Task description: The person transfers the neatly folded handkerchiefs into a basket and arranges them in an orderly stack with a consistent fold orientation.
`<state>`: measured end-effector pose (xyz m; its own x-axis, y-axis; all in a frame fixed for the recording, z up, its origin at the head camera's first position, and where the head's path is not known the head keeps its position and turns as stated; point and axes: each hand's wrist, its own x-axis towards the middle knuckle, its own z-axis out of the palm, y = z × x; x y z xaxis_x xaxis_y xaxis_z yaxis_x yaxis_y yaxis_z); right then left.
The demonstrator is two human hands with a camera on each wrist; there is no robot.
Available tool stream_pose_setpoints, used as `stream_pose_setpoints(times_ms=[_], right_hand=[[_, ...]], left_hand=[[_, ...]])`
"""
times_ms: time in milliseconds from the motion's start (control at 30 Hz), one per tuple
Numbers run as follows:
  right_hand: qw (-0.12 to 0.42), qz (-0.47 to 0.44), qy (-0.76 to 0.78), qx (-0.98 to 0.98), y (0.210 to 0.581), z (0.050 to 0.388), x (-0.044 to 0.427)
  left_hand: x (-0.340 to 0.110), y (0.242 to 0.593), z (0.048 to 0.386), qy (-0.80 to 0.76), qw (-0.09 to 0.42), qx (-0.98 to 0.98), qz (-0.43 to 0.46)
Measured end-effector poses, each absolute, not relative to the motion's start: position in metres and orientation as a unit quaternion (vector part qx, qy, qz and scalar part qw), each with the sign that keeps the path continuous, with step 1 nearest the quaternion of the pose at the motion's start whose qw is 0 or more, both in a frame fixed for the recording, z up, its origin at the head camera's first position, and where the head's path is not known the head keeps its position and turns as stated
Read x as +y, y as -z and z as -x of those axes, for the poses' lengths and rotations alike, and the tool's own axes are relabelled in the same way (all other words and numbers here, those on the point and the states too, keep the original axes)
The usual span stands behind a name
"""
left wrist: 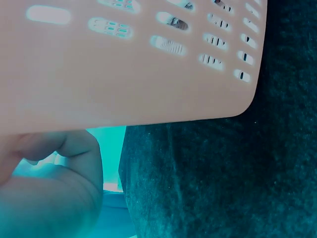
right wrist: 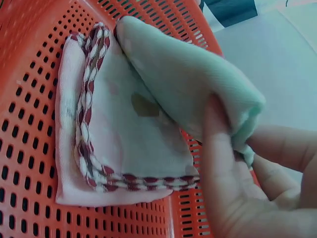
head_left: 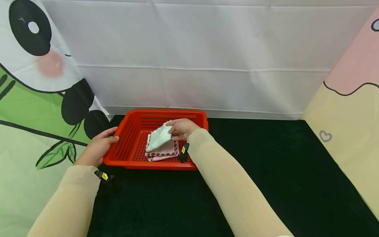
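Observation:
A red plastic basket [head_left: 158, 167] with slotted walls sits on the dark table. Inside it lie folded pink small towels [right wrist: 64, 163], stacked, one edged in dark red and white stitching [right wrist: 86, 114]. My right hand [head_left: 183, 129] reaches into the basket and pinches a folded pale green small towel [head_left: 160, 136] between thumb and fingers; it is tilted over the pink stack, its low edge close to it. At the basket's left end my left hand [head_left: 99, 148] grips the rim. In the left wrist view, curled fingers [left wrist: 81, 153] show beneath the basket's wall [left wrist: 148, 94], in odd colours.
Black cloth covers the table [head_left: 266, 158] around the basket. Behind it hangs a white fabric backdrop [head_left: 207, 49], close to the basket's far rim. Printed cartoon fabric [head_left: 35, 108] stands on the left, and a pink and cream panel [head_left: 349, 131] on the right.

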<state>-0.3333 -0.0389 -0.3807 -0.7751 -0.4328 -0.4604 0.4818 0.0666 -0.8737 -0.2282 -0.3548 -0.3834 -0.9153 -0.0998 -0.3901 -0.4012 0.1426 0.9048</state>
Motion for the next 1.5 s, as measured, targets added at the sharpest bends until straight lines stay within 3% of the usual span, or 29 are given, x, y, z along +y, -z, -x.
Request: stream_pose_setpoints(times_ms=[467, 700, 1067, 1500], right_hand=[[0.317, -0.04, 0.588, 0.743, 0.392, 0.333, -0.032], [0.305, -0.065, 0.571, 0.76, 0.376, 0.326, -0.025], [0.298, -0.007, 0.582, 0.757, 0.334, 0.313, 0.016], [0.28, 0.074, 0.621, 0.728, 0.32, 0.288, 0.058]], left_hand=[[-0.353, 0.386, 0.231, -0.627, 0.122, 0.751, 0.168], [-0.353, 0.386, 0.233, -0.612, 0.115, 0.765, 0.162], [-0.354, 0.388, 0.233, -0.626, 0.122, 0.752, 0.168], [-0.357, 0.388, 0.232, -0.626, 0.114, 0.755, 0.158]])
